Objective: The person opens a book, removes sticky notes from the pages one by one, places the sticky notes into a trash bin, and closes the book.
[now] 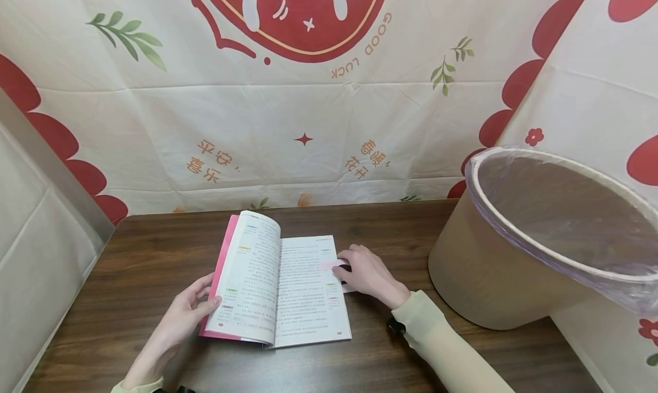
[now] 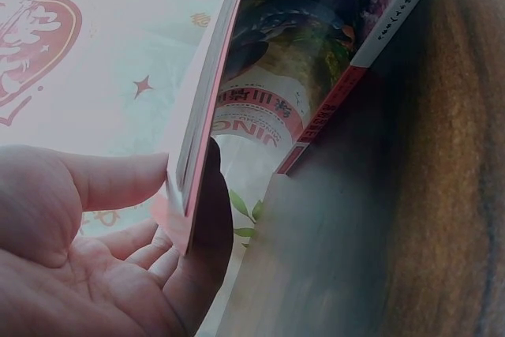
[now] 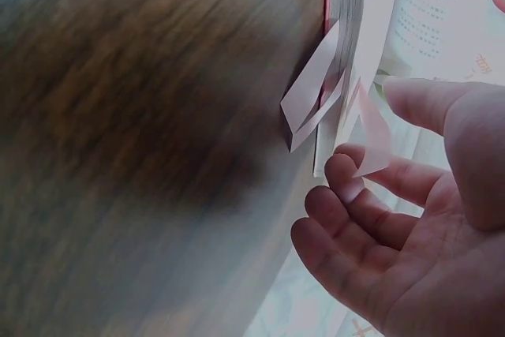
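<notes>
An open book (image 1: 308, 290) with a pink cover lies on the table, its left part lifted off the surface. My left hand (image 1: 182, 313) grips that raised part at its outer edge, thumb on the page and fingers behind the cover. By the right edge of the book is my right hand (image 1: 367, 273), its fingers loosely bent and the thumb apart from them. A pink paper strip (image 3: 374, 136) sticks out from the pages and reaches the right fingers, not pinched. Two more pale strips (image 3: 312, 84) jut from the page edges lower down.
A large bin (image 1: 478, 267) with a clear plastic liner stands on the right of the wooden table (image 1: 154, 250). Behind the table hangs a printed cloth (image 1: 288, 113); pale padded panelling (image 1: 41, 227) borders the left side.
</notes>
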`<action>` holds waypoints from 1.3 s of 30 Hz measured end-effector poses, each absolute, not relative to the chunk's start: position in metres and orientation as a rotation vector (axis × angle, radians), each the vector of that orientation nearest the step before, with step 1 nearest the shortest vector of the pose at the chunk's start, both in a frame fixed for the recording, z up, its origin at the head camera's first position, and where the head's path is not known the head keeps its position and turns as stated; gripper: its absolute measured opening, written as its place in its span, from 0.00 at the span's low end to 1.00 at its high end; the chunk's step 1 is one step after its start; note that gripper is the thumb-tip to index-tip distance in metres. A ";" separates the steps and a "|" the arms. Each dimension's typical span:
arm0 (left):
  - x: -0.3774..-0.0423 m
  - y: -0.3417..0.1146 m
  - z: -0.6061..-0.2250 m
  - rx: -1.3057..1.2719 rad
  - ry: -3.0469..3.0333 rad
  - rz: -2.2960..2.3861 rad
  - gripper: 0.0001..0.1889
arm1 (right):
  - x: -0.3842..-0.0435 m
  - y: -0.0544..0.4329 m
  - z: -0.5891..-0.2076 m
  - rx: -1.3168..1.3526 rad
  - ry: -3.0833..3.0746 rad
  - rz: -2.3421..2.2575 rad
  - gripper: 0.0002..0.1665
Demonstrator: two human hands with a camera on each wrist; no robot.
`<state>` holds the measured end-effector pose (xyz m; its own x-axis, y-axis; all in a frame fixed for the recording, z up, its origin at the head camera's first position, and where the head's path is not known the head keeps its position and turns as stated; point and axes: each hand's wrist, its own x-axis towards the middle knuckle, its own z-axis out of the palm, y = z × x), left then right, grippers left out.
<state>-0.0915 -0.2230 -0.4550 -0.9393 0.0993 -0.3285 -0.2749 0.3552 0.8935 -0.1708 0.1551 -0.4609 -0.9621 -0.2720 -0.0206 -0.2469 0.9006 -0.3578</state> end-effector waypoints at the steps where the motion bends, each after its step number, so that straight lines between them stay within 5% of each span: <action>1: -0.091 -0.223 -0.455 -0.156 2.297 1.610 0.36 | -0.171 0.155 -0.461 -0.404 2.995 -0.548 0.20; 39: -0.093 -0.223 -0.455 -0.146 2.293 1.616 0.36 | -0.178 0.152 -0.461 -0.277 3.031 -0.644 0.04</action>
